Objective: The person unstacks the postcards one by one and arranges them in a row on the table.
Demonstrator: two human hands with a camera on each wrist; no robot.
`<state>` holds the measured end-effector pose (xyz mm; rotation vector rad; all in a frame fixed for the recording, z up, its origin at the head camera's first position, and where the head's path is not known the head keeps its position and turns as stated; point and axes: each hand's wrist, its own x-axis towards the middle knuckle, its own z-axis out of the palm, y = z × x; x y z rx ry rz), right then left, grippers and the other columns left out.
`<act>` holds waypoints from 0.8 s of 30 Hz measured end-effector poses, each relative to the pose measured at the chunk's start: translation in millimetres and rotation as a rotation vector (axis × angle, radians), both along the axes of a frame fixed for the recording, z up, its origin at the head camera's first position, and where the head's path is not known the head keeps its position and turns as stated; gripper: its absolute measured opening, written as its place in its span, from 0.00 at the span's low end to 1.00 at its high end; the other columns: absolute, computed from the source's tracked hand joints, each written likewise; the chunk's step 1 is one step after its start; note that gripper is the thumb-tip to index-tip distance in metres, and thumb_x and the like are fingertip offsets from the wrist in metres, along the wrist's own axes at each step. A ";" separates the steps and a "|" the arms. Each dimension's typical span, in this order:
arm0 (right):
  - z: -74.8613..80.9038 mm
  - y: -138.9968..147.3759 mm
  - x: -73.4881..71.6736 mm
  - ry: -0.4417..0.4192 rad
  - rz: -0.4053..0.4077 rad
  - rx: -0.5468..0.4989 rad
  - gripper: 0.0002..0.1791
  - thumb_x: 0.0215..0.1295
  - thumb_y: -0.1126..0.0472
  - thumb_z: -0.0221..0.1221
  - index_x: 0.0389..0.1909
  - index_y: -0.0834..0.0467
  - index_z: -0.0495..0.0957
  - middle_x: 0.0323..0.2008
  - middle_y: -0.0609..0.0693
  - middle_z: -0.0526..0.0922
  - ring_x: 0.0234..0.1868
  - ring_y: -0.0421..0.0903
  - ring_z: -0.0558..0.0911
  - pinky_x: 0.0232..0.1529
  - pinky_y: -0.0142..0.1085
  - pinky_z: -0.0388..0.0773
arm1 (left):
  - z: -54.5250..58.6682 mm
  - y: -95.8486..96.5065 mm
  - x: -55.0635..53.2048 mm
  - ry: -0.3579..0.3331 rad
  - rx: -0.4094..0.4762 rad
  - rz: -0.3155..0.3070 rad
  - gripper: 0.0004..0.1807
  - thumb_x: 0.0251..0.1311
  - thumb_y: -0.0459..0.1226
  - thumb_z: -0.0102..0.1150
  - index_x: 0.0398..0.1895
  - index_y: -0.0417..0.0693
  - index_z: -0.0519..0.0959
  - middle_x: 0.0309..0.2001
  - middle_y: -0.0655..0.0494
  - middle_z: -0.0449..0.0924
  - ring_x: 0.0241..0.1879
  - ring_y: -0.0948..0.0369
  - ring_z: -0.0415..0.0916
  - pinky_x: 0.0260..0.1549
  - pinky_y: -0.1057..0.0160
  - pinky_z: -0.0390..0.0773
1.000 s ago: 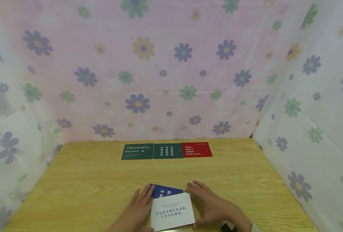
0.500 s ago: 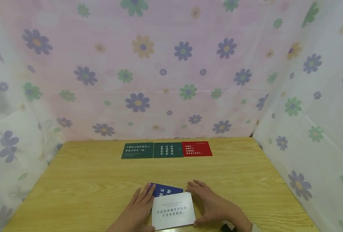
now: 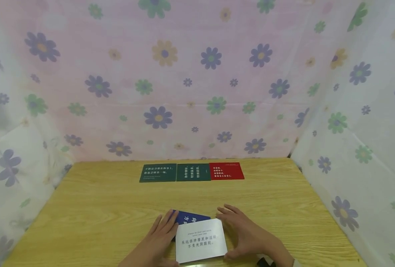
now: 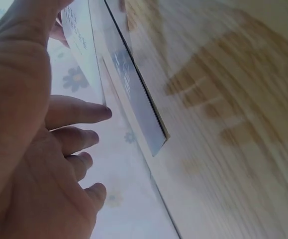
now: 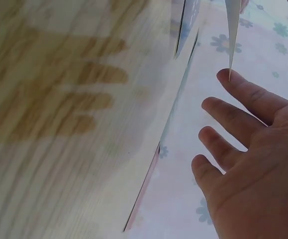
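A white card (image 3: 201, 246) printed with dark lettering is held near the front of the table between both hands, by its side edges. My left hand (image 3: 155, 235) has its thumb at the near left corner and a finger at the far left one. On the other side, my right hand (image 3: 251, 237) grips the right edge between thumb and index fingertip, other fingers spread. In the right wrist view the card (image 5: 232, 35) appears as a thin edge raised over the table. A blue card (image 3: 194, 217) with white characters lies under and behind it, partly covered.
Along the far side of the wooden table (image 3: 117, 200) lie a green card (image 3: 158, 173), a second green card (image 3: 194, 172) and a red card (image 3: 226, 171), side by side. Flower-patterned sheets (image 3: 184, 92) enclose the back and sides.
The white card has shifted slightly right and away from me, covering more of the blue card. My right hand has moved slightly right with it; the left hand stays nearly in place.
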<state>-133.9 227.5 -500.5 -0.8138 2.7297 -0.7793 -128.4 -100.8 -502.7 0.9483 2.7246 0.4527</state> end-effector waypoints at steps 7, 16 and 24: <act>-0.1 5.5 1.7 0.016 -0.001 -0.069 0.56 0.41 0.36 0.78 0.73 0.50 0.69 0.77 0.47 0.65 0.79 0.56 0.57 0.68 0.66 0.67 | 2.5 0.7 0.6 -0.035 0.034 0.025 0.59 0.45 0.61 0.77 0.75 0.36 0.65 0.82 0.42 0.46 0.81 0.41 0.40 0.76 0.37 0.46; -0.3 19.3 0.0 0.037 -0.038 -0.110 0.55 0.43 0.39 0.79 0.73 0.52 0.69 0.77 0.50 0.64 0.79 0.56 0.56 0.68 0.67 0.66 | 6.8 8.8 -2.6 0.084 0.100 0.030 0.55 0.45 0.58 0.78 0.72 0.35 0.69 0.81 0.42 0.50 0.80 0.41 0.44 0.76 0.38 0.51; -1.6 36.4 -1.0 0.168 -0.034 -0.165 0.56 0.38 0.44 0.83 0.71 0.53 0.71 0.75 0.53 0.68 0.77 0.55 0.59 0.66 0.64 0.71 | 8.2 16.5 -4.9 0.140 0.217 -0.004 0.56 0.44 0.54 0.80 0.73 0.34 0.67 0.81 0.44 0.50 0.80 0.44 0.45 0.76 0.41 0.53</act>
